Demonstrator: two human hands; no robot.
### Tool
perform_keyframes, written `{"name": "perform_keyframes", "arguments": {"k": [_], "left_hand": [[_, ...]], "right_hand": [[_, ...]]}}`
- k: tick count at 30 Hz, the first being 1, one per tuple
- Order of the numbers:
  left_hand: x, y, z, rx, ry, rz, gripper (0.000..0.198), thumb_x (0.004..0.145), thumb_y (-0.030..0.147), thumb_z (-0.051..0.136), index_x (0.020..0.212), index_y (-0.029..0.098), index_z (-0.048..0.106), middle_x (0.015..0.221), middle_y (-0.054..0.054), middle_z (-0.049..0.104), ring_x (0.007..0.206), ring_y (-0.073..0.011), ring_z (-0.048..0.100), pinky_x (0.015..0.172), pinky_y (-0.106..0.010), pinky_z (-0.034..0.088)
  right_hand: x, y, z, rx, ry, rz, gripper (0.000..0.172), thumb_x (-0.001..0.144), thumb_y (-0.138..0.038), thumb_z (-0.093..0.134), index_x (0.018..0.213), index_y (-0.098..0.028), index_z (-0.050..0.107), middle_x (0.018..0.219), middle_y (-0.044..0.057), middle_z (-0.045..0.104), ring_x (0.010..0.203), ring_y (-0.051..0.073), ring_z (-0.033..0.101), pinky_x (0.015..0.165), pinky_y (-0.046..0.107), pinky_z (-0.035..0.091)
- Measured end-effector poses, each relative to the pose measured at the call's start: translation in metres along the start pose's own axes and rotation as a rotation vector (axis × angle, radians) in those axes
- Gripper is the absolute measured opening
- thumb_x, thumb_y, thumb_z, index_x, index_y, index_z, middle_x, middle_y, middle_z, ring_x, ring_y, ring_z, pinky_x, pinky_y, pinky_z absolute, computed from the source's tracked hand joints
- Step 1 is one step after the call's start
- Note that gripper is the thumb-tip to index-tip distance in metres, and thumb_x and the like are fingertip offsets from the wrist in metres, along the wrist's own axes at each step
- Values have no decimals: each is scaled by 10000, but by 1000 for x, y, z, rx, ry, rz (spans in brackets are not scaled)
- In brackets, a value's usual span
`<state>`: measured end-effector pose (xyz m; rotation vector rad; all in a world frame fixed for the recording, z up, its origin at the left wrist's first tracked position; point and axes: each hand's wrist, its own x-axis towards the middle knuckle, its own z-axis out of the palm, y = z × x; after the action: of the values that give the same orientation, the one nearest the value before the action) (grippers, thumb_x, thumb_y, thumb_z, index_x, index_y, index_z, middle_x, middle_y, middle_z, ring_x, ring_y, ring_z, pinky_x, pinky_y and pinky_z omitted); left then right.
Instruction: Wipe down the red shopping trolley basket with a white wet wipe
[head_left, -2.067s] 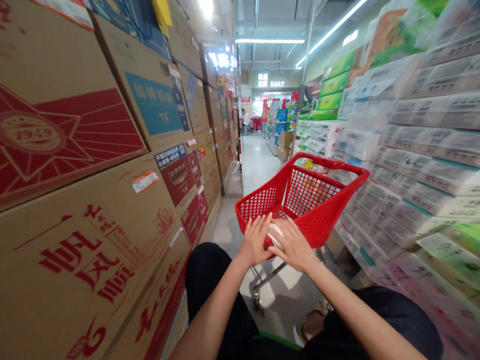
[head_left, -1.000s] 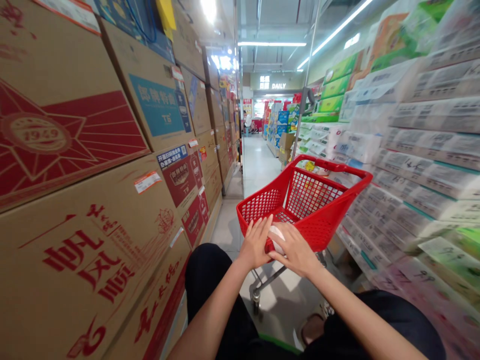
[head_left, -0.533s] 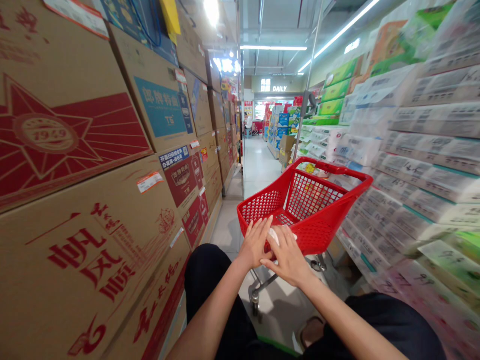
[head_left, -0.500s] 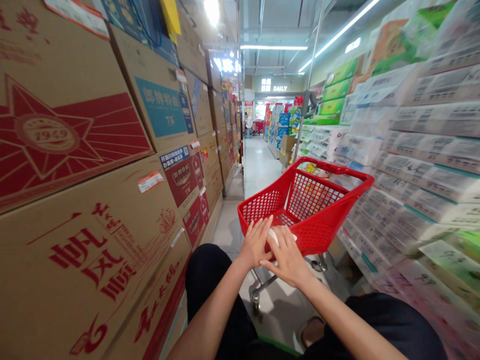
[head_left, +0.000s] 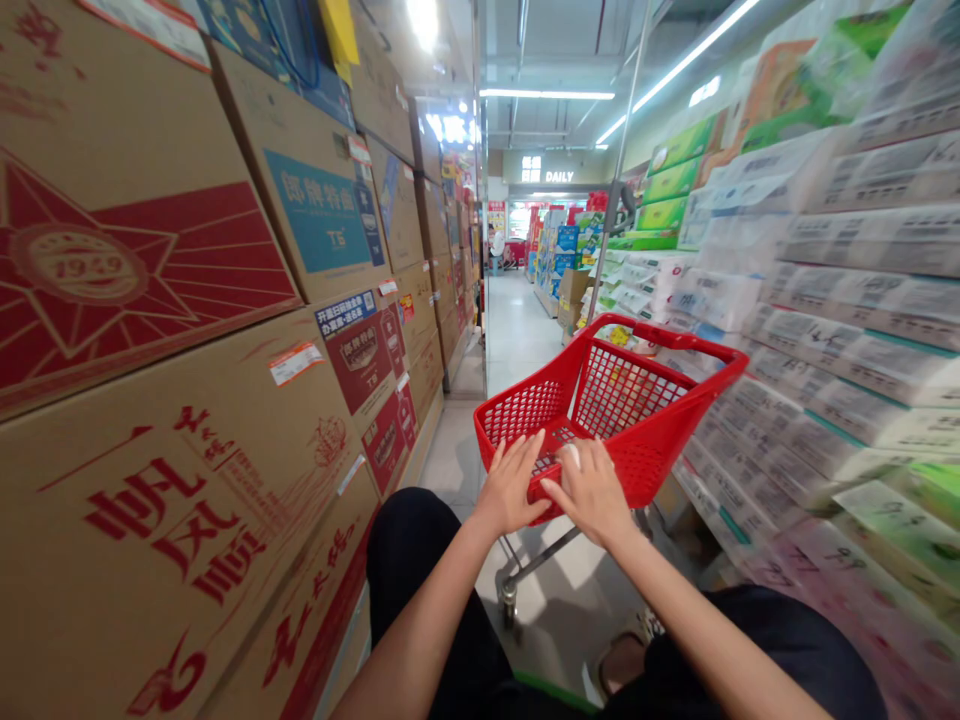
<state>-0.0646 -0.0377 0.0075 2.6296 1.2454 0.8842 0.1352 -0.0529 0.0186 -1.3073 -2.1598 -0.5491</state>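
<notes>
A red plastic shopping cart (head_left: 637, 400) stands in a narrow store aisle right in front of me, its basket holding nothing I can see. My left hand (head_left: 514, 485) lies on the cart's near rim with its fingers spread and holds nothing. Close beside it, my right hand (head_left: 594, 492) presses a small white wad, cloth or tissue (head_left: 572, 452), against the same rim. The fingers cover most of the wad. My dark trousers and one shoe show below.
Stacked brown cartons (head_left: 187, 420) with red print wall the left side, close to my arm. Wrapped tissue packs (head_left: 840, 330) fill the shelves on the right, touching the cart's side. The pale floor (head_left: 517, 330) runs ahead to far displays and a "DAILY" sign.
My right hand has slid a little to the right along the rim and now covers more of the white wad. The left hand and the cart have barely moved.
</notes>
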Motion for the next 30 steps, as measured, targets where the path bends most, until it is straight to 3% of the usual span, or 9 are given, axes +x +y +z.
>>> {"name": "perform_keyframes", "arguments": {"k": [3, 5, 8, 13, 17, 20, 22, 25, 30], "left_hand": [[-1, -3, -1, -15, -11, 14, 1007, 858, 378, 606, 1636, 240, -18, 1688, -51, 212, 1556, -266, 215, 1285, -519, 84], [-2, -3, -2, -19, -15, 19, 1019, 854, 369, 604, 1635, 235, -38, 1690, -57, 203, 1554, -266, 221, 1284, -521, 92], [-3, -3, -4, -15, -23, 24, 1062, 836, 377, 632, 1633, 231, -55, 1689, -68, 203, 1553, -283, 221, 1280, -544, 93], [-2, -1, -5, -24, -31, 27, 1093, 830, 432, 677, 1633, 258, -43, 1685, -62, 225, 1550, -292, 227, 1276, -557, 104], [0, -3, -3, -7, -9, 20, 1068, 838, 420, 670, 1636, 263, -23, 1682, -58, 236, 1548, -296, 233, 1276, -553, 109], [-1, -5, -2, 1, 4, 30, 1013, 868, 378, 625, 1637, 258, -23, 1678, -58, 249, 1544, -285, 248, 1279, -534, 115], [-1, -6, -3, 5, -3, 38, 994, 879, 375, 610, 1638, 251, -18, 1677, -64, 251, 1542, -286, 254, 1278, -534, 116], [-1, -6, -6, 4, -30, 44, 1020, 865, 430, 642, 1639, 243, 3, 1678, -73, 246, 1545, -299, 241, 1275, -550, 115], [3, -4, -5, 4, -52, 27, 1077, 813, 438, 709, 1637, 265, 37, 1676, -49, 257, 1548, -293, 232, 1280, -547, 84]], "right_hand": [[-1, -44, 0, 99, -26, -91, 588, 976, -557, 457, 1335, -106, 570, 1351, 209, 566, 1304, 358, 473, 1172, 606, 320], [0, -45, -3, 129, -56, -160, 541, 998, -501, 440, 1370, -126, 554, 1360, 180, 573, 1305, 329, 483, 1183, 577, 323], [2, -5, -8, 111, -101, -208, 460, 1023, -449, 411, 1381, -206, 568, 1351, 124, 600, 1282, 281, 513, 1199, 538, 313], [3, 59, -11, 23, -59, -13, 442, 1031, -481, 367, 1270, -221, 633, 1236, 129, 645, 1199, 289, 558, 1168, 563, 329], [3, 21, -7, 20, 4, 9, 508, 1000, -549, 411, 1265, -167, 615, 1276, 176, 611, 1248, 342, 521, 1163, 602, 321], [4, -20, -6, 94, -34, -90, 552, 993, -551, 422, 1337, -146, 571, 1361, 183, 573, 1315, 346, 481, 1178, 589, 322], [6, -27, -8, 119, -56, -141, 531, 999, -519, 428, 1360, -154, 564, 1391, 168, 568, 1337, 327, 471, 1196, 573, 311], [9, 0, -9, 105, -71, -157, 463, 1012, -475, 433, 1336, -189, 602, 1369, 136, 603, 1320, 283, 498, 1219, 536, 291], [10, 60, -6, -14, -54, 5, 488, 1020, -526, 404, 1270, -184, 645, 1332, 156, 621, 1285, 292, 525, 1186, 545, 322]]}}
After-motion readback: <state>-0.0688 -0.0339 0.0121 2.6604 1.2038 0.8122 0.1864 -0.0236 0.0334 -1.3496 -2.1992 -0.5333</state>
